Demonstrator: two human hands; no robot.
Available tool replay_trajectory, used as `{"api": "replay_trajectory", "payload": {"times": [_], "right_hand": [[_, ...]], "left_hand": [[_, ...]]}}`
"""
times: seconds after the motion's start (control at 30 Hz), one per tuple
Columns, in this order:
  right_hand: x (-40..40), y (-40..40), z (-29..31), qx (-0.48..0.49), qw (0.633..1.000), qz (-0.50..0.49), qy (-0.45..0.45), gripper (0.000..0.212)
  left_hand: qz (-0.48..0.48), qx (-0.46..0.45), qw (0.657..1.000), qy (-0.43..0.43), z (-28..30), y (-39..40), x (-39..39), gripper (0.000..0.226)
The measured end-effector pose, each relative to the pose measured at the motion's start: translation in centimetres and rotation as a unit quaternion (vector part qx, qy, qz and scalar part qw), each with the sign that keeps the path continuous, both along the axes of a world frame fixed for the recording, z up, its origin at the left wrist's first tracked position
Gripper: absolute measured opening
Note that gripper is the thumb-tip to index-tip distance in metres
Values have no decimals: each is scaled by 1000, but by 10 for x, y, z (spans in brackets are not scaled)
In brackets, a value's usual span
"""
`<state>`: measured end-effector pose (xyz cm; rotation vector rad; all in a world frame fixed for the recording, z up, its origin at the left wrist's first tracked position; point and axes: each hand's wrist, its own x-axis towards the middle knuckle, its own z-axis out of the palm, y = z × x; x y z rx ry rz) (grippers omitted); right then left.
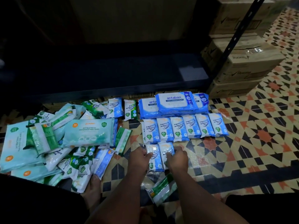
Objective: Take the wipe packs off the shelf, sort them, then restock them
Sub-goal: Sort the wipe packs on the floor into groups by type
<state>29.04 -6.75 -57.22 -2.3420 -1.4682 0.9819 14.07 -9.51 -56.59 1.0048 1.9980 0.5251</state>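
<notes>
Wipe packs lie on the patterned floor in front of a dark, bare shelf (113, 73). A neat row of several small blue packs (186, 128) sits below three large blue antabax packs (176, 102). Below that row lie two more small blue packs side by side. My left hand (140, 157) rests its fingers on the left pack (153, 160). My right hand (177, 159) presses on the right pack (166, 151). A mixed heap of green, teal and blue packs (64, 139) spreads over the floor to the left. One green pack (161, 189) lies under my right forearm.
Stacked cardboard boxes (239, 62) stand at the right behind a slanted dark shelf post (234, 41). A bare foot (93, 188) shows beside the heap. The patterned floor (250, 143) stretches off to the right.
</notes>
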Motion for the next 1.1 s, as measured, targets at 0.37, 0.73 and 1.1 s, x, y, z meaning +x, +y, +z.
{"api": "replay_trajectory", "payload": {"times": [0.37,0.73,1.1], "right_hand": [[-18,-10,52,34,965,214,-151,43],[-89,-71,43,9,720,689,-88,78],[-92,-73,25,15,676,728,-112,61]], "left_hand": [[-63,-23,976,208,39,-26,-72,18],[-194,-114,907,355,14,-58,-116,70],[-210,-118,871,427,-1,-53,-115,70]]}}
